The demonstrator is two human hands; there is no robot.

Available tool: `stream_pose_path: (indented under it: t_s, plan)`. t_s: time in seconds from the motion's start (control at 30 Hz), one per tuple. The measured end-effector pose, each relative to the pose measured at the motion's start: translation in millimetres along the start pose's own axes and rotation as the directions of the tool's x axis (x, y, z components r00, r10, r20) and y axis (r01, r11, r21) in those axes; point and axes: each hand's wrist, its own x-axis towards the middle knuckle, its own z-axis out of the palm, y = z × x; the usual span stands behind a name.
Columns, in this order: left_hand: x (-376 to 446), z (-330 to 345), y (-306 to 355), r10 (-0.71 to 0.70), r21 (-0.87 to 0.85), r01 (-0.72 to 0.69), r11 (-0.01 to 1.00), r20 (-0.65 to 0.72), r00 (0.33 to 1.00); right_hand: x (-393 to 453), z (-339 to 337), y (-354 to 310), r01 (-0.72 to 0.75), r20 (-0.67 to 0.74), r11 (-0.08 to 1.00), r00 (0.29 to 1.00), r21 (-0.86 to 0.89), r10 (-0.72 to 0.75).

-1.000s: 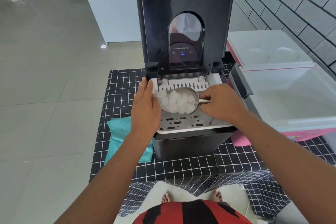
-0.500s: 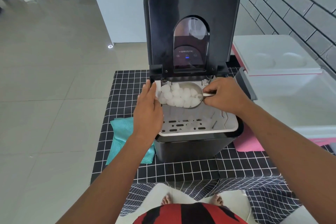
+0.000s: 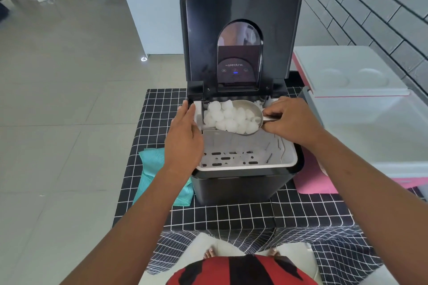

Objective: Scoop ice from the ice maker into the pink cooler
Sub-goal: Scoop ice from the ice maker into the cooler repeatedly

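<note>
Now one right hand (image 3: 292,120) holds one scoop (image 3: 251,122) of ice (image 3: 229,117).

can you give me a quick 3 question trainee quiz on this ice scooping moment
1. True or false: the metal scoop is heaped with ice cubes.
2. Which hand grips the scoop's handle? A. left hand B. right hand C. both
3. Fill in: the pink cooler stands to the ice maker's ____ with its lid open.

Key
1. True; it hangs over the maker's white basket.
2. B; the left hand rests flat at the basket's left edge.
3. Right, seen from the person.
</note>
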Motion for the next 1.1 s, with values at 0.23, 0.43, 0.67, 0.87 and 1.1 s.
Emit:
stream_pose_path:
  t_s: [0.23,0.43,0.67,0.87,1.1]
  plan:
    - [-1.3,-5.2,18.6,0.022,0.146,-0.017,0.989,-0.029,0.999,-12.1,-37.0,20.5,-0.022,-0.044,0.999,0.999,0.036,0.024]
    - [-13.9,24.9,82.9,0.088,-0.005,-0.089,0.996,-0.081,0.993,-42.6,-85.1,77.9,-0.121,-0.082,0.992,0.989,0.031,0.123]
    - [-16.8,108.4,171.8,0.195,-0.035,-0.193,0.980,0.071,0.978,-95.9,-137.9,166.6,-0.337,-0.100,0.941,0.936,0.019,0.337]
    - [-20.4,189.1,213.8,0.146,0.016,-0.157,0.987,0.287,0.947,-123.5,-152.6,242.6,-0.513,-0.111,0.856,0.856,-0.057,0.505]
    - [-37.1,234.9,221.7,0.003,0.150,-0.048,0.988,0.286,0.958,-134.0,-131.0,288.9,-0.598,-0.093,0.703,0.783,-0.384,0.615]
